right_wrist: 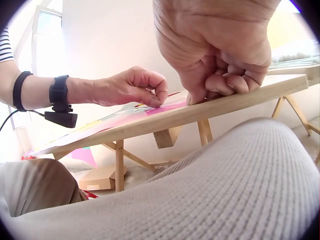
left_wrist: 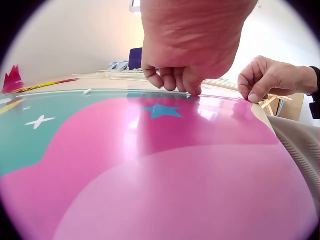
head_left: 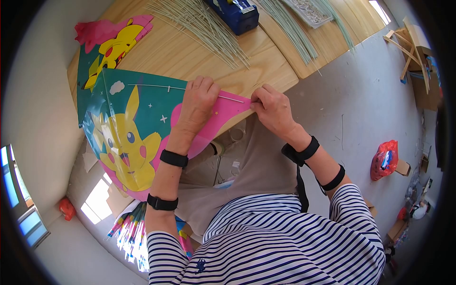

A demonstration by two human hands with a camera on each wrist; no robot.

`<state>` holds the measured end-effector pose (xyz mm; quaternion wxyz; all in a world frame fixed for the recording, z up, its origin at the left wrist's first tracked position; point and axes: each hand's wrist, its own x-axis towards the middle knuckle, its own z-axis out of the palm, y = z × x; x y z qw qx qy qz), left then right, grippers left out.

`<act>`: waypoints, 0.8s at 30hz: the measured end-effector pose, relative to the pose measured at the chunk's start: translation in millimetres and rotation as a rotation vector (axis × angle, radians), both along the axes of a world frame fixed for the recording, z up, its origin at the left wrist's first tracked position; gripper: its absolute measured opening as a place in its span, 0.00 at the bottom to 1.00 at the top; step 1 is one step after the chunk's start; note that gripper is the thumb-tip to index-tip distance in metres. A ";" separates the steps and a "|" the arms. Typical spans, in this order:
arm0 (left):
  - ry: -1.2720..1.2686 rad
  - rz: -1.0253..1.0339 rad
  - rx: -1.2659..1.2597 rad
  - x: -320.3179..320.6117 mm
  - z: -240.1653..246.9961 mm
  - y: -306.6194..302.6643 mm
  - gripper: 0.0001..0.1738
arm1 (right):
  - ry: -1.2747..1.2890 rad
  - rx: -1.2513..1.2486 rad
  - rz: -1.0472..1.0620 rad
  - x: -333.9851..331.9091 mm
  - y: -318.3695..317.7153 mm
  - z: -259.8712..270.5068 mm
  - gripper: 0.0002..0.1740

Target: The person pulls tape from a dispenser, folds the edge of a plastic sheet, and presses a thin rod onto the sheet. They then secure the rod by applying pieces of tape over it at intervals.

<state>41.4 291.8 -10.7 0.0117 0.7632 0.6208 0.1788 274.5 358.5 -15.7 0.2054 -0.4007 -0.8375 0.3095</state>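
Curled left hand (left_wrist: 192,40) on pink kite (left_wrist: 165,165)

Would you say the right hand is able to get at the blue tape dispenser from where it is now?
Probably yes: bare table lies between the right hand and the tape dispenser, though it would first have to release the kite tip.

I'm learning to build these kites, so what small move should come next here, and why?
Probably draw the pink tip of the kite over the end of the thin rod. The left hand holds the rod down on the kite with curled fingers. The right hand pinches the tip at the table edge, and the rod's end lies right beside that pinch.
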 end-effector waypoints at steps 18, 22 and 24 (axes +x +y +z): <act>-0.072 -0.008 0.048 1.8 -0.2 1.0 0.07 | 0.008 -0.037 -0.049 -12.0 2.4 15.6 0.05; -0.045 0.014 0.015 0.2 -3.1 -0.9 0.13 | -0.018 0.001 -0.051 -28.4 -1.3 3.2 0.06; -0.073 0.021 0.014 -0.8 -0.3 -3.7 0.15 | -0.031 0.024 -0.065 -30.6 -4.3 -0.5 0.06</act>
